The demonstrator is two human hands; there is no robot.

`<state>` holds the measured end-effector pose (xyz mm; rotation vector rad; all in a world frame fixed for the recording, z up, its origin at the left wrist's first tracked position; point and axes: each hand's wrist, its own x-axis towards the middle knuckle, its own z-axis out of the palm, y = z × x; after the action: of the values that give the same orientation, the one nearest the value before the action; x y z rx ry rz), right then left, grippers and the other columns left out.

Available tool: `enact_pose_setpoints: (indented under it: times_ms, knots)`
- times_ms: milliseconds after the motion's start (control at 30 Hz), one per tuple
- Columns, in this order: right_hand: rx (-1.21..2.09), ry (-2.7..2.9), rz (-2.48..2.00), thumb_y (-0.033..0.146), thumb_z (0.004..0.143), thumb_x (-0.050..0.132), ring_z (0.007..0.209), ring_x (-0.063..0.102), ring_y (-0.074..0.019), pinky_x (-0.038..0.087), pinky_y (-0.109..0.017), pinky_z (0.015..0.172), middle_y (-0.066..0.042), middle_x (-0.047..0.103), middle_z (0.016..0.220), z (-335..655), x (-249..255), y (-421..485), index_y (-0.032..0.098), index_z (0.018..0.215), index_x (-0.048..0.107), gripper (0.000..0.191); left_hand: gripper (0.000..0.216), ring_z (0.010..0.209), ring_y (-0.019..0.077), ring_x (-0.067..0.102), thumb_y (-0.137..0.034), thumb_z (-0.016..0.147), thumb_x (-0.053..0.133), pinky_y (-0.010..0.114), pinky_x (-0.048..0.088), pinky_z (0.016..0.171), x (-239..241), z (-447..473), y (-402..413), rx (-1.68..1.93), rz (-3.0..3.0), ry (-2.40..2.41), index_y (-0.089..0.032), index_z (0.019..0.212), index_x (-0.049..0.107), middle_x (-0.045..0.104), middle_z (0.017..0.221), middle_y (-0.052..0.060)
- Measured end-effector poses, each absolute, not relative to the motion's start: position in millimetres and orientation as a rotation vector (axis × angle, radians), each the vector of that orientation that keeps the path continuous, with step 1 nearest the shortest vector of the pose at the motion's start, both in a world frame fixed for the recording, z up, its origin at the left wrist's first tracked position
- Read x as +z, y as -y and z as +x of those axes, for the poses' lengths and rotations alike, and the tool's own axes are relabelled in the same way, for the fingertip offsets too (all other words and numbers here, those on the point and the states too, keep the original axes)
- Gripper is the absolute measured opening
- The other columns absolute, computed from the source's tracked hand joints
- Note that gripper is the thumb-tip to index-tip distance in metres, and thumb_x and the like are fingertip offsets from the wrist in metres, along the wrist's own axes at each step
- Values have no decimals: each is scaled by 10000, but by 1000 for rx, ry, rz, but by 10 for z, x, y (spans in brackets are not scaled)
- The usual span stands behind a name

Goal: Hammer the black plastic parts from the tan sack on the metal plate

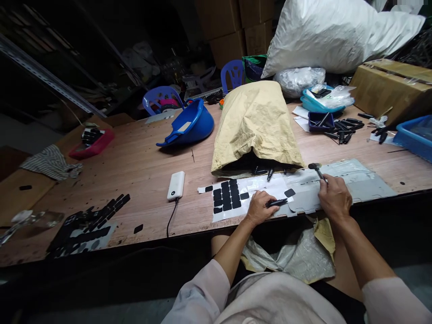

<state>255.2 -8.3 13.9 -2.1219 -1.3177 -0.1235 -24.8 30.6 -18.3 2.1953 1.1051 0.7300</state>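
My left hand [259, 208] is closed around a slim black pen-shaped piece [278, 202], which lies low over the near edge of the table. To its right, my right hand [335, 194] grips the handle of a small hammer [316, 168], its dark head raised above a grey board [364, 184]. White sheets [259, 185] lie partly beneath my left hand. Rows of black rounded-square stickers [227, 196] cover their left part, and one loose black sticker [289, 193] rests between my hands. Beyond the sheets, a tan sack [258, 121] opens toward me with black pieces [270, 174] at its mouth.
A white power bank [176, 185] with a cable stands left of the sheets. Farther back are a blue basin [195, 123] and a navy tray [320, 121] beside several black pieces [344, 130]. A carton [394, 92] and a blue bin [416, 137] occupy the right side.
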Motion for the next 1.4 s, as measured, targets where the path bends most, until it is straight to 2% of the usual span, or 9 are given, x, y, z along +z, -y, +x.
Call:
enact_pose_setpoints:
  times_ms: [133,300,467,667,967,1133,1300,1400]
  knots:
    - [94,1360,-1768,405,1050,511,981,685,-251,549,-385,871,-101,737,1059,2201,168,531,225,1210,740,332,242,940,250,630,-281,796,950,388,506,910,-187,-237,-304,746,2147,-1137,-230,978,800,730,907,38]
    - [325,1472,-1557,395,1075,534,968,739,-235,597,-372,881,-86,782,1033,1735,48,927,235,1207,746,296,198,950,250,632,-254,791,935,401,498,933,-187,-233,-306,736,2189,-1099,-227,945,813,738,919,45]
    - [240,1540,-1520,340,1079,544,916,745,-214,611,-346,842,-74,780,987,1622,-27,992,230,1206,753,269,192,955,249,630,-254,782,922,410,499,938,-196,-236,-323,715,2201,-1082,-235,951,833,726,921,49]
    - [189,1598,-1469,289,1080,554,937,743,-214,618,-345,869,-75,770,1017,1526,161,1011,242,1277,741,276,185,967,255,624,-261,794,922,410,500,943,-174,-238,-331,681,2185,-1103,-240,948,821,727,918,42]
    - [213,1575,-1513,318,1097,522,977,746,-223,618,-364,899,-89,765,1051,1398,96,1032,242,1293,731,296,171,982,261,608,-261,791,910,412,503,957,-146,-207,-311,650,2142,-1166,-247,923,803,725,927,38]
    - [171,1600,-1526,298,1090,535,861,736,-203,602,-331,798,-60,755,964,1446,40,1009,238,1236,754,270,149,977,254,616,-216,797,890,412,498,954,-128,-191,-304,649,2114,-1180,-252,926,826,729,905,31]
    - [149,1530,-1580,336,1090,529,955,741,-228,605,-362,870,-87,769,1030,1529,88,1005,243,1267,752,299,177,990,262,615,-230,770,919,418,498,959,-110,-189,-299,665,2120,-1165,-249,926,837,742,917,36]
    - [177,1559,-1593,350,1088,512,901,737,-225,601,-358,821,-77,768,983,1531,64,1020,247,1213,761,296,188,982,258,614,-206,756,926,405,495,936,-111,-185,-295,671,2106,-1187,-243,919,840,740,903,36]
